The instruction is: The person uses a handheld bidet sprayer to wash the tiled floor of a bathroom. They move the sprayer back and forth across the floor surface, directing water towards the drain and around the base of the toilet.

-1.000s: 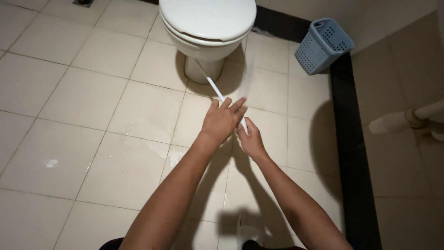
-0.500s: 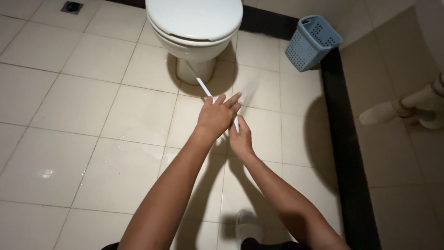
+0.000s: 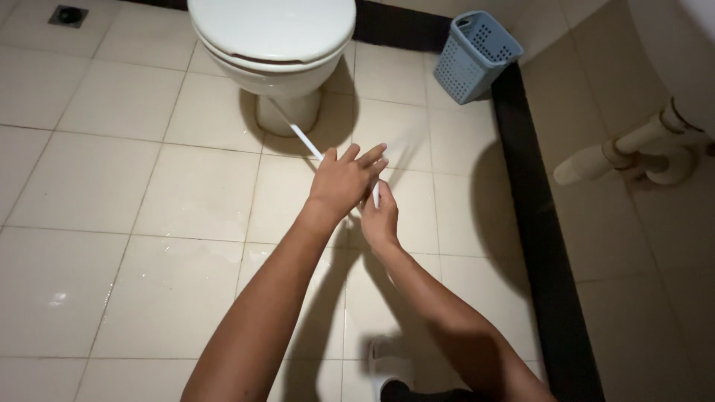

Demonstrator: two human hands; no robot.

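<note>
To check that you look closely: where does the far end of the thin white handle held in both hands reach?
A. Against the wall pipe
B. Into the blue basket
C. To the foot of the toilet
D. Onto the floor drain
C: the white handle runs from the left hand and right hand to the toilet base.

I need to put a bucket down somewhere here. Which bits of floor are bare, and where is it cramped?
Bare tiles lie left of the left hand, between the floor drain and the toilet. It is cramped around the toilet base, where both hands, the right hand included, hold a white handle, and by the blue basket.
</note>
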